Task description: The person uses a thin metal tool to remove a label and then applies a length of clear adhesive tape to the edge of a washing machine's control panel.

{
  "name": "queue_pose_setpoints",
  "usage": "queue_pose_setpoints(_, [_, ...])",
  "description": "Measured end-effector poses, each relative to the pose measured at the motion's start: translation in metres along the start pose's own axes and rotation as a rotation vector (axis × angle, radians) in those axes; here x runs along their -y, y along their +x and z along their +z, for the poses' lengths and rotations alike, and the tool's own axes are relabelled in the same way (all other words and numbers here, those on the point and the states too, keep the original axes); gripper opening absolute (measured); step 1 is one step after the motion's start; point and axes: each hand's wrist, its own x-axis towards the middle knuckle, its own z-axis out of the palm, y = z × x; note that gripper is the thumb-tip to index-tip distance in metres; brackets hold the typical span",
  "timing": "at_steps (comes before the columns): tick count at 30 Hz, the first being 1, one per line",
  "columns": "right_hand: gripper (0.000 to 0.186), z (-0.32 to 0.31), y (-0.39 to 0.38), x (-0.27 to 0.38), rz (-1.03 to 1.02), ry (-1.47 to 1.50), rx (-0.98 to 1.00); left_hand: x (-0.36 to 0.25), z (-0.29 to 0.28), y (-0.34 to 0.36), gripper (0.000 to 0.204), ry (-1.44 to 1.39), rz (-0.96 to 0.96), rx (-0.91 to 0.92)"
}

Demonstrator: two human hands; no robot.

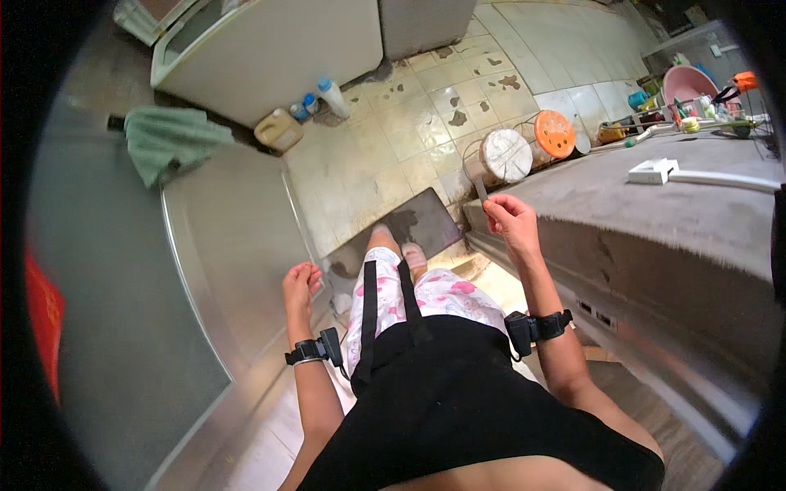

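My right hand (514,222) is raised beside the edge of the grey counter (598,192). Its thumb and fingers pinch a thin, flat grey strip (481,190) that points up and away; its exact kind is too small to tell. Lower and to the left, my left hand (301,282) hangs near the metal-framed door (237,188), its fingers loosely curled together with nothing visible in them. Dark straps with small black boxes are round both my forearms.
A dark mat (426,221) lies under my feet on wet tiles. Beyond my right hand stand a white-topped bucket (506,155) and an orange perforated stool (554,134). A green cloth (168,139) hangs at left; a beige jug (278,129) and bottles (332,96) line the far wall.
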Motion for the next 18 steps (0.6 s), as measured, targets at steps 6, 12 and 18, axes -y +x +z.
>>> queue_pose_setpoints(6, [0.007, 0.027, 0.093, 0.053, -0.057, 0.035, -0.084, -0.104, 0.061, 0.098, 0.018, 0.017, 0.050, 0.105])
queue_pose_setpoints(12, [0.008, 0.032, 0.170, 0.128, -0.098, -0.035, -0.260, -0.255, 0.167, 0.190, 0.021, 0.116, 0.203, 0.203])
queue_pose_setpoints(18, [0.008, -0.001, 0.227, 0.161, -0.039, 0.077, -0.512, -0.365, 0.315, 0.226, 0.018, 0.252, 0.379, 0.476])
